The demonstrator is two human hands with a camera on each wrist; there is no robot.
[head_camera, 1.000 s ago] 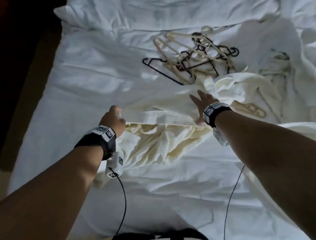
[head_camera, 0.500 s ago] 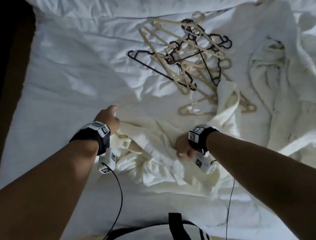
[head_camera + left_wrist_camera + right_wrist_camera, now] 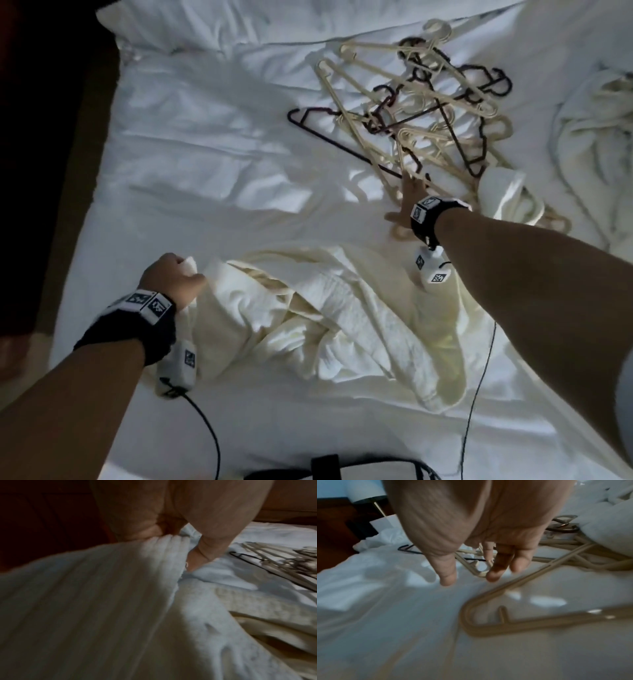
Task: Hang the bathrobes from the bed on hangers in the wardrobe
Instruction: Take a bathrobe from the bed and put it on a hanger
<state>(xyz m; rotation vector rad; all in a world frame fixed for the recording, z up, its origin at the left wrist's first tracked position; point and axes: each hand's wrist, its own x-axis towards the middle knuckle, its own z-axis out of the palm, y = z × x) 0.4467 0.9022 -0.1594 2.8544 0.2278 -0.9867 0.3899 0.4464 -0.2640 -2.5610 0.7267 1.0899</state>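
Note:
A cream bathrobe (image 3: pixel 329 318) lies crumpled on the white bed (image 3: pixel 191 164) in front of me. My left hand (image 3: pixel 173 277) grips a fold of its edge at the left; the left wrist view shows the fingers (image 3: pixel 154 530) curled round the ribbed bathrobe (image 3: pixel 89 588). My right hand (image 3: pixel 407 202) reaches out with straight fingers (image 3: pixel 494 566) just over the near edge of a tangle of cream and dark hangers (image 3: pixel 421 113), holding nothing. One cream hanger (image 3: pixel 513 616) lies just below the palm.
A second white bathrobe (image 3: pixel 596 137) is bunched at the right edge of the bed. A rolled white cloth (image 3: pixel 503 192) lies among the hangers. The bed's left edge borders dark floor (image 3: pixel 41 171). Sensor cables (image 3: pixel 205 425) trail from both wrists.
My right hand has left the bathrobe and reached forward to the hanger pile, opening its fingers. The left hand keeps its grip on the bathrobe's edge.

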